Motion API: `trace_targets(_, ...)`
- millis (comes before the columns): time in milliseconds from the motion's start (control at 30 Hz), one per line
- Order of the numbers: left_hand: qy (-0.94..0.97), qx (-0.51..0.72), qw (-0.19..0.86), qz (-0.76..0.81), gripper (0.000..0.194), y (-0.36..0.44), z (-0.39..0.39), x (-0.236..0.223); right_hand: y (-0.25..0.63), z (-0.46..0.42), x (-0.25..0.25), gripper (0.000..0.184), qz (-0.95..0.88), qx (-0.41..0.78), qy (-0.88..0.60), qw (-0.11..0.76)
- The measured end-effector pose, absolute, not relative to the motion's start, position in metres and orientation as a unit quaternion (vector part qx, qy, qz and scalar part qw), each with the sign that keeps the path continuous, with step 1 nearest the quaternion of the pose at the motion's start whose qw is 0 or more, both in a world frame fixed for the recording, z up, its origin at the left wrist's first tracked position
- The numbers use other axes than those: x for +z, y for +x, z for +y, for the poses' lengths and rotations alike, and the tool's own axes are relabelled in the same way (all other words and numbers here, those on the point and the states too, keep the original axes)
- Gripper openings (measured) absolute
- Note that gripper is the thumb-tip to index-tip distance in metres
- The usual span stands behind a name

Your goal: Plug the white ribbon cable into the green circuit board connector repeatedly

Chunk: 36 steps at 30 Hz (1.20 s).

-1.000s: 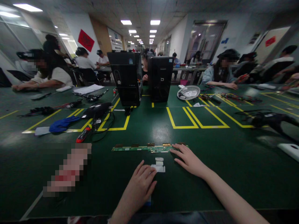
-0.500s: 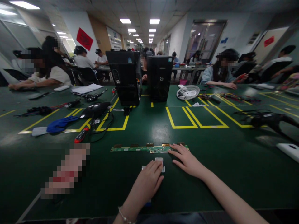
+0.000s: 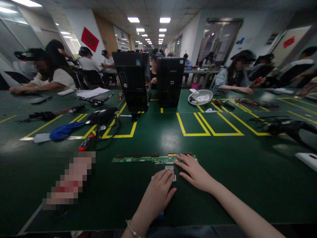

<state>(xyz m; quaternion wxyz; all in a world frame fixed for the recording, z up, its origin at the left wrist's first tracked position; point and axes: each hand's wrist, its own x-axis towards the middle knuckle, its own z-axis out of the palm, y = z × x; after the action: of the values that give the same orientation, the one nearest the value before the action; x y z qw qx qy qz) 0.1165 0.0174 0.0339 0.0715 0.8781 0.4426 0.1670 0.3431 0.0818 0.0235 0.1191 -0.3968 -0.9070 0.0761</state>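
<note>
A long, narrow green circuit board [image 3: 138,159] with brown-gold tabs on its far edge lies crosswise on the table. My right hand [image 3: 194,170] rests on its right end, fingers spread and flat, covering part of it. Nearer to me, my left hand [image 3: 160,185] lies palm down over a small white, flat piece with a connector-like end [image 3: 169,168]. Its fingers lie side by side and the thumb stands apart, so the hand is open. Most of the white piece is hidden under it. Something blue [image 3: 159,215] shows below the left wrist.
Two black computer towers [image 3: 133,82] [image 3: 170,82] stand ahead. To the left are a red-black screwdriver [image 3: 86,142], a blue glove [image 3: 63,131] and a black mouse-shaped device [image 3: 101,115]. A white basket [image 3: 200,97] and black cables [image 3: 284,127] lie right. People sit across the table.
The circuit board has slid a little to the left, and my right hand has moved left with it. My left hand stays over the white piece.
</note>
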Motion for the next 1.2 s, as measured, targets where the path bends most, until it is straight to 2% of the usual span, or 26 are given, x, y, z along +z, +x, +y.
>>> trace_targets(467, 0.879, 0.147, 0.081, 0.447, 0.045, 0.1194, 0.0191, 0.0351, 0.3431, 0.078, 0.0251, 0.046, -0.908, 0.077, -0.389, 0.132)
trace_targets(833, 0.879, 0.164, 0.071, 0.441, 0.04, 0.1189, 0.0182, 0.0359, 0.3414, 0.0767, 0.0282, 0.046, -0.907, 0.087, -0.394, 0.121)
trace_targets(1200, 0.877, 0.158, 0.071, 0.447, 0.043, 0.1195, 0.0194, 0.0301, 0.3432, 0.0775, 0.0245, 0.047, -0.908, 0.094, -0.389, 0.126)
